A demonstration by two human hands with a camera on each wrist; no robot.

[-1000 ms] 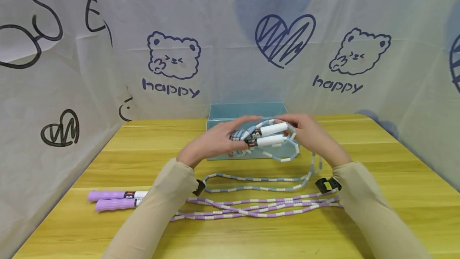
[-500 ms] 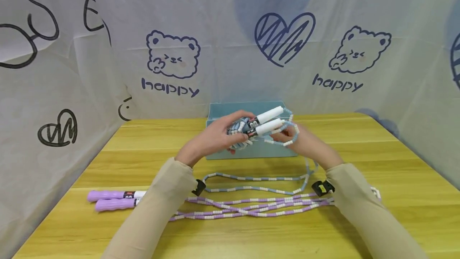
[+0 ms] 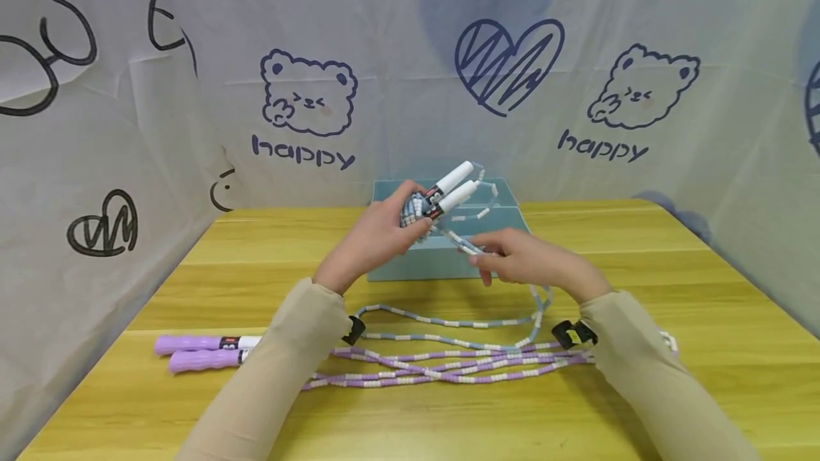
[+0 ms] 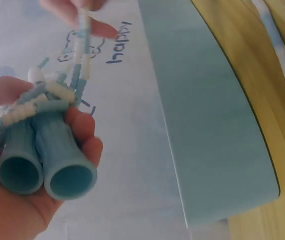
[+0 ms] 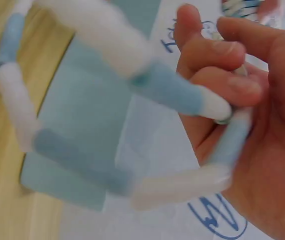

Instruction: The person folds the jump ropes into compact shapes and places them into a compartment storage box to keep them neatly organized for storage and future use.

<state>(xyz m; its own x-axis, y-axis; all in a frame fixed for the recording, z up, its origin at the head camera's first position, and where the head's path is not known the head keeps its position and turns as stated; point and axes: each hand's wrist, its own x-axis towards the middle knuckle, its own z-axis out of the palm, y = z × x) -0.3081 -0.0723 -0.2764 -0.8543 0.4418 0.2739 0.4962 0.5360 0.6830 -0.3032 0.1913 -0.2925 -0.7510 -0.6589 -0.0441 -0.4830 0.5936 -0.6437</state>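
My left hand [image 3: 371, 244] grips a blue-and-white beaded jump rope by its two handles [image 3: 458, 195], which lie side by side, white ends tilted up and right. In the left wrist view the blue grips [image 4: 65, 160] show hollow ends, and beaded rope is wrapped round them. My right hand [image 3: 532, 262], to the right and slightly lower, holds the doubled rope strands [image 3: 453, 237] that lead off the wrapped bundle. From this hand the rest of the rope [image 5: 177, 187] hangs down into a long loop on the table.
Behind the hands stands a light blue box [image 3: 400, 265], open at the top. Nearer lies a purple-and-white jump rope [image 3: 410, 380] stretched across the wooden table [image 3: 448, 425], its purple handles [image 3: 203, 360] at left. Printed cloth [image 3: 410, 91] hangs behind.
My left hand has risen slightly, tipping the handles more steeply upward. My right hand has come round from beyond the white ends to below them, drawing strands out. The table loop has shifted a little.
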